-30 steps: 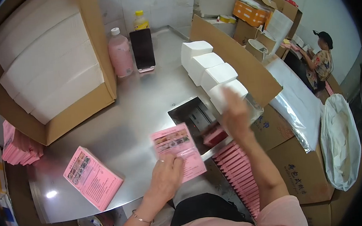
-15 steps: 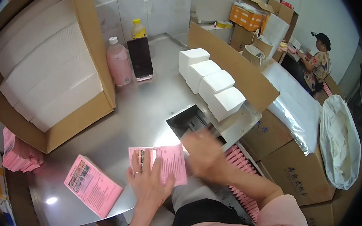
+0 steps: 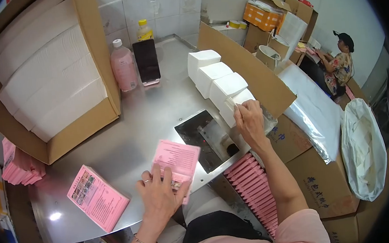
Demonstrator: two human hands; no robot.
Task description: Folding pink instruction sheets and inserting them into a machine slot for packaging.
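The left hand (image 3: 160, 195) holds a pink packet (image 3: 177, 162) on the metal table (image 3: 127, 141), just left of the dark slot (image 3: 205, 139). Past the slot, the right hand (image 3: 250, 122) pinches the nearest white tissue stack (image 3: 234, 103).

Flat pink packet (image 3: 176, 162), white tissue stack (image 3: 237, 106)

Left hand (image 3: 160, 195) curled near the body, right hand (image 3: 250, 122) outstretched, fingers pinching.
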